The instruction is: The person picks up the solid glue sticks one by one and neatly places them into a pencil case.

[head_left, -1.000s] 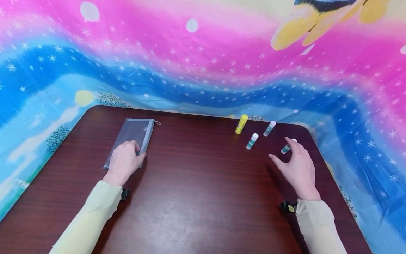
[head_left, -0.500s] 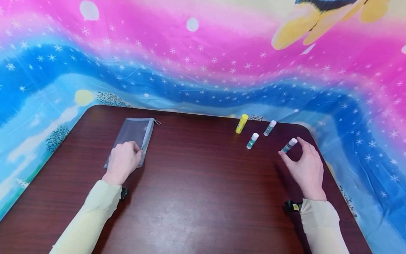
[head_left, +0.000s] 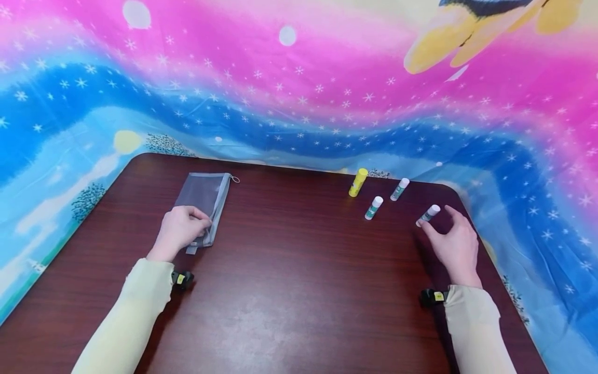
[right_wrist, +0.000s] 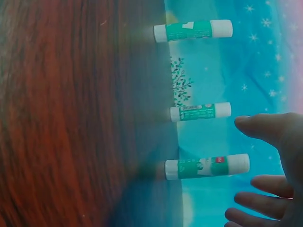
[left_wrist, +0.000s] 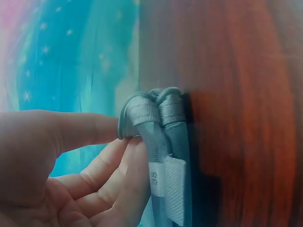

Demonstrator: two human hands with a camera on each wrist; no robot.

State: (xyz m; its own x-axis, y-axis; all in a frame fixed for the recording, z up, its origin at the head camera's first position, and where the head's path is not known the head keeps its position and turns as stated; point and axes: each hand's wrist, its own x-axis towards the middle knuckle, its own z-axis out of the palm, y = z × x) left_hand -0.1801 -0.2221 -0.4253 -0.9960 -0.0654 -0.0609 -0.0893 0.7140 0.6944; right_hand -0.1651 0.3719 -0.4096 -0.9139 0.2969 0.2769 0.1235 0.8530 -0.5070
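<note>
A grey see-through zip pouch point(head_left: 201, 189) lies at the left of the table. My left hand point(head_left: 179, 228) pinches its near edge between thumb and fingers; in the left wrist view, a folded-looking pouch edge point(left_wrist: 156, 137) with a white tag point(left_wrist: 174, 189) stands at the fingertips. On the right, my right hand point(head_left: 453, 249) is spread around a white-and-green glue stick point(head_left: 428, 214) standing upright. In the right wrist view, the fingers look apart from this nearest glue stick point(right_wrist: 207, 166); they hold nothing.
Two more white-capped glue sticks point(head_left: 374, 208) point(head_left: 399, 189) and a yellow glue stick point(head_left: 358, 183) stand upright left of the right hand. A patterned cloth backdrop point(head_left: 299, 104) runs behind the dark wooden table point(head_left: 280, 259).
My right hand has moved slightly right, its thumb and fingers now either side of the end glue stick. My left hand has shifted, and the pouch's near edge is raised with its tag showing.
</note>
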